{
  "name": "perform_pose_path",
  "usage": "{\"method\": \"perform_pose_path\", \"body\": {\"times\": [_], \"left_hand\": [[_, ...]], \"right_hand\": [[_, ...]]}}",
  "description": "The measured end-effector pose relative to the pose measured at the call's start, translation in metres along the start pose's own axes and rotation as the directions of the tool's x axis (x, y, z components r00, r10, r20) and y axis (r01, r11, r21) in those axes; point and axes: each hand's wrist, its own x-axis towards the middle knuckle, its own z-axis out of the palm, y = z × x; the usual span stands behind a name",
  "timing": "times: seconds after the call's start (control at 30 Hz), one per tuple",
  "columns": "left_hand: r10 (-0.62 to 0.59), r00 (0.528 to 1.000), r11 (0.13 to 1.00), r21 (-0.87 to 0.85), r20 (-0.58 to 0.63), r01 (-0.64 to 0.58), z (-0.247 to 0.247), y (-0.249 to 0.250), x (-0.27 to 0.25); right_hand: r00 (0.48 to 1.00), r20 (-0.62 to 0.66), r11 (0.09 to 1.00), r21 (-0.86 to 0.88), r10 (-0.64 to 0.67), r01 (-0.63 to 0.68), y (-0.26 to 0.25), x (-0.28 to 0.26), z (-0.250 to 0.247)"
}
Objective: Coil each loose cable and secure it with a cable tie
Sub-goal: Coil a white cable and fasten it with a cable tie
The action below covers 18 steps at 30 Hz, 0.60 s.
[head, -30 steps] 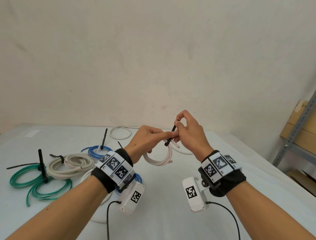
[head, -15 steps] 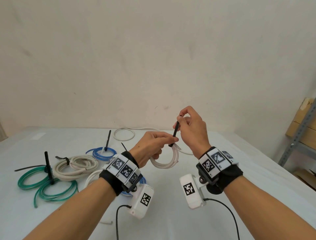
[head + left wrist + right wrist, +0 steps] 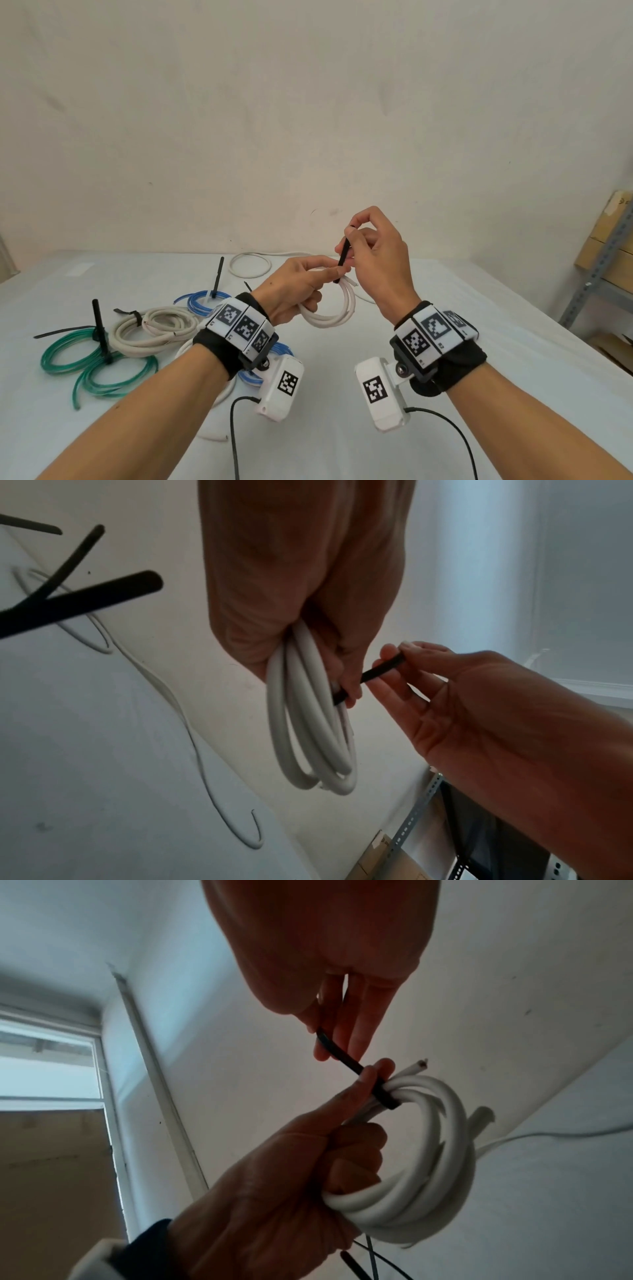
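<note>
A small white cable coil [image 3: 337, 313] [image 3: 310, 739] [image 3: 431, 1164] hangs in the air above the table, gripped by my left hand [image 3: 296, 291] [image 3: 329, 1139]. A black cable tie [image 3: 343, 258] [image 3: 380, 670] [image 3: 356, 1073] is wrapped round the coil's top. My right hand [image 3: 371, 253] [image 3: 428, 680] pinches the tie's free tail and holds it up and away from the coil. One cut cable end [image 3: 419, 1066] sticks out past the tie.
On the white table [image 3: 445, 342] at left lie a green coil [image 3: 89, 363], a cream coil [image 3: 150, 329] and a blue coil [image 3: 202, 301], each with a black tie. A loose white cable [image 3: 250, 267] lies at the back. A metal shelf with boxes [image 3: 606, 260] stands at right.
My right hand has risen with the tie's tail, drawing more of it out above the coil. Both hands have lifted a little.
</note>
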Motion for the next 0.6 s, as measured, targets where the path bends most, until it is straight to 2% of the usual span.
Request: {"method": "perform_pose_path", "body": {"times": [0.17, 0.33, 0.4, 0.5, 0.57, 0.6], "left_hand": [[0.02, 0.999, 0.999, 0.03, -0.025, -0.019, -0.004, -0.001, 0.0], [0.014, 0.995, 0.998, 0.057, -0.103, -0.009, -0.007, 0.01, 0.0], [-0.02, 0.993, 0.999, -0.036, -0.116, 0.016, -0.011, 0.013, 0.003], [-0.079, 0.986, 0.98, -0.194, -0.146, 0.05, -0.018, 0.015, 0.007], [-0.099, 0.982, 0.969, -0.24, -0.164, 0.058, -0.024, 0.015, 0.009], [-0.102, 0.98, 0.968, -0.245, -0.174, 0.057, -0.027, 0.015, 0.008]], "right_hand": [[1.0, 0.016, 1.0, -0.005, -0.024, 0.024, 0.0, -0.002, 0.0], [0.994, 0.01, 0.982, 0.152, 0.111, -0.112, 0.005, 0.006, -0.001], [0.989, 0.053, 0.989, 0.046, 0.14, -0.142, 0.01, 0.015, -0.003], [0.953, 0.247, 0.962, -0.249, 0.174, -0.111, 0.02, 0.018, 0.0], [0.916, 0.358, 0.939, -0.34, 0.184, -0.056, 0.028, 0.012, 0.01], [0.91, 0.37, 0.938, -0.342, 0.188, -0.054, 0.031, 0.009, 0.015]]}}
